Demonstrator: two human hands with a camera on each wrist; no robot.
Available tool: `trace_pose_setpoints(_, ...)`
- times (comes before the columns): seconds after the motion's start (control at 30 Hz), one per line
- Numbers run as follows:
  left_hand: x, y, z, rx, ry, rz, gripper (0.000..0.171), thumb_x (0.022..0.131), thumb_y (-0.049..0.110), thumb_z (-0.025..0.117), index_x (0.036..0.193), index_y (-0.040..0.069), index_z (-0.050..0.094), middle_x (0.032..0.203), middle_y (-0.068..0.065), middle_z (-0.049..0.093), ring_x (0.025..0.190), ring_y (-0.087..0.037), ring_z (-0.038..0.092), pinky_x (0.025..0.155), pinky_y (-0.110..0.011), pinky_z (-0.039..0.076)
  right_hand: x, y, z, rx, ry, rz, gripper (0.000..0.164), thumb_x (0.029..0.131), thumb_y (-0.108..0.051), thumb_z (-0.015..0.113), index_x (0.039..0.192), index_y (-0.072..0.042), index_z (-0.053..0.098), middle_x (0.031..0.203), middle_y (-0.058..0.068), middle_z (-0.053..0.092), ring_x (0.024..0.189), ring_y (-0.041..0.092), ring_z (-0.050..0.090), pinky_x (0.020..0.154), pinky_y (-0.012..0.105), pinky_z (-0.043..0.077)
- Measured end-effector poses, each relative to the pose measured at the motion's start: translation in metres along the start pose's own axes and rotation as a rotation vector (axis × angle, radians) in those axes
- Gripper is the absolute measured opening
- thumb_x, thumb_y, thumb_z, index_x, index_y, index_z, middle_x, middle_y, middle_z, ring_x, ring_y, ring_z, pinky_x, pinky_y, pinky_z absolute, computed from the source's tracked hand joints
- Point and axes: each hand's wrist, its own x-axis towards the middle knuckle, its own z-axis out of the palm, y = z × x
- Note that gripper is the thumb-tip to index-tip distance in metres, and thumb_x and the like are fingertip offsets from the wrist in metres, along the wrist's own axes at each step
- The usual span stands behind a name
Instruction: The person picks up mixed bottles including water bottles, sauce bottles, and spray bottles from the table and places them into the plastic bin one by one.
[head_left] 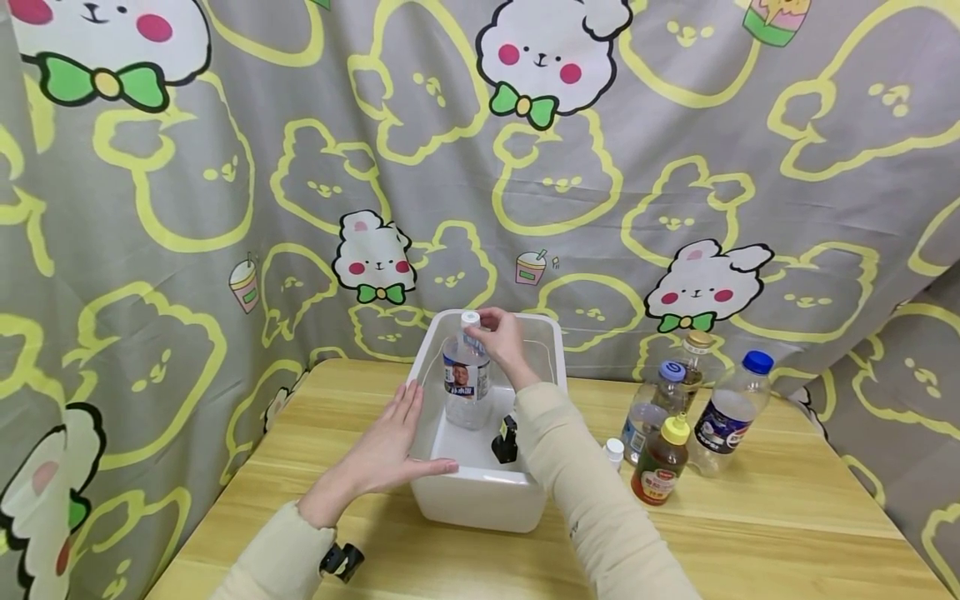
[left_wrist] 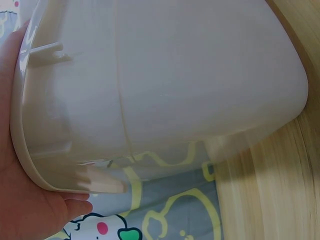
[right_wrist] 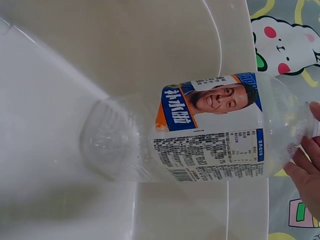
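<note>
In the head view, my right hand [head_left: 501, 343] reaches over a white plastic bin [head_left: 480, 508] and pinches a clear plastic bottle [head_left: 467, 387] near its neck, just below the white cap. The right wrist view shows the bottle [right_wrist: 210, 130] with its blue, orange and white label; its base is inside the bin. My left hand [head_left: 386, 442] rests on the bin's near-left corner, fingers straight along the left rim and thumb stretched along the front rim. The left wrist view has that hand [left_wrist: 30, 200] against the rim of the bin [left_wrist: 200, 75].
Right of the bin stand a blue-capped bottle [head_left: 723, 425], a yellow-topped sauce bottle [head_left: 662, 467], a clear bottle with a bluish cap [head_left: 647, 421], a gold-capped bottle [head_left: 696, 358] and a small white-capped one [head_left: 614, 450]. A patterned curtain [head_left: 450, 167] hangs behind the wooden table [head_left: 795, 533].
</note>
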Motion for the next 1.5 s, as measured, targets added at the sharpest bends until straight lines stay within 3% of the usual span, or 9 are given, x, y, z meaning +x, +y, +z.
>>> trace_pose_setpoints(0.7,0.002,0.001,0.001,0.007,-0.013,0.002,0.113,0.068,0.074,0.047,0.137,-0.009,0.013,0.143,-0.025,0.007,0.132,-0.033,0.002,0.105,-0.043,0.014,0.002,-0.005,-0.006,-0.055,-0.024,0.009,0.030,0.074,-0.007,0.070,0.101,0.003,0.062,0.099,0.016,0.064,0.095,0.025,0.059,0.085,0.030,0.046)
trace_pose_setpoints(1.0,0.002,0.000,0.001,-0.009,-0.009,-0.002,0.113,0.069,0.073,0.048,0.137,-0.009,0.014,0.143,-0.025,0.008,0.132,-0.033,0.002,0.104,-0.044,0.015,0.002,-0.019,-0.009,-0.124,0.011,-0.018,0.037,0.073,-0.012,0.072,0.106,0.001,0.062,0.105,0.014,0.062,0.098,0.025,0.056,0.088,0.031,0.043)
trace_pose_setpoints(1.5,0.002,-0.001,0.002,-0.009,-0.016,-0.014,0.114,0.068,0.075,0.047,0.138,-0.008,0.013,0.144,-0.024,0.006,0.132,-0.033,0.001,0.104,-0.044,0.015,-0.001,-0.042,-0.022,-0.165,0.046,-0.014,0.035,0.074,-0.015,0.071,0.105,-0.002,0.063,0.105,0.012,0.062,0.100,0.026,0.056,0.087,0.029,0.044)
